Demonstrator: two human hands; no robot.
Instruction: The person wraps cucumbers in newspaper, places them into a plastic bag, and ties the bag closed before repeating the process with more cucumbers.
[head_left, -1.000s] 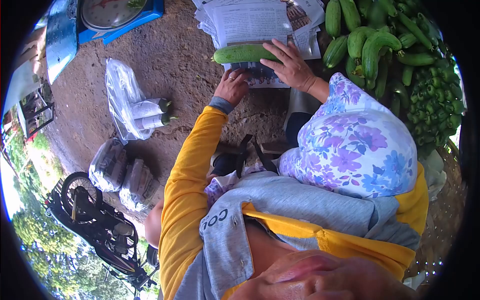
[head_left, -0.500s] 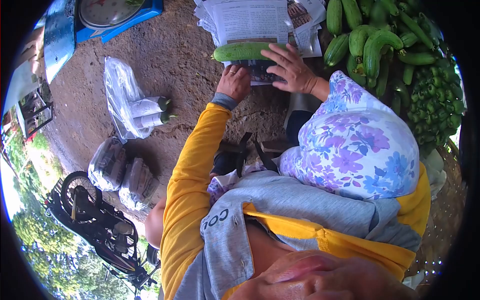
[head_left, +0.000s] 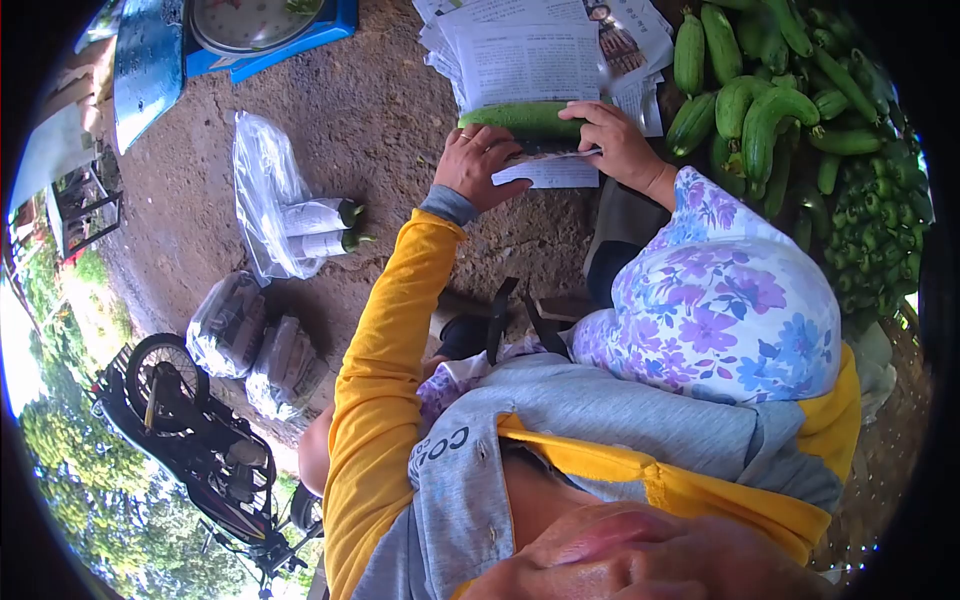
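A long green gourd lies crosswise on the lower part of a stack of printed sheets. My left hand, with a ring on one finger, rests at the gourd's left end; its fingers touch the paper edge and its thumb is spread apart. With my right hand I pinch the right side of a sheet's near edge, lifted just below the gourd, while the forefinger reaches over the gourd's right end. White printed paper shows under the raised edge.
Green gourds and smaller green vegetables are heaped at the right. Left are two paper-wrapped vegetables on a plastic bag, filled bags, a blue-based scale and a motorcycle.
My right hand has closed on the sheet's near edge, which is now raised toward the gourd. My left hand has opened its thumb outward. The view has shifted slightly.
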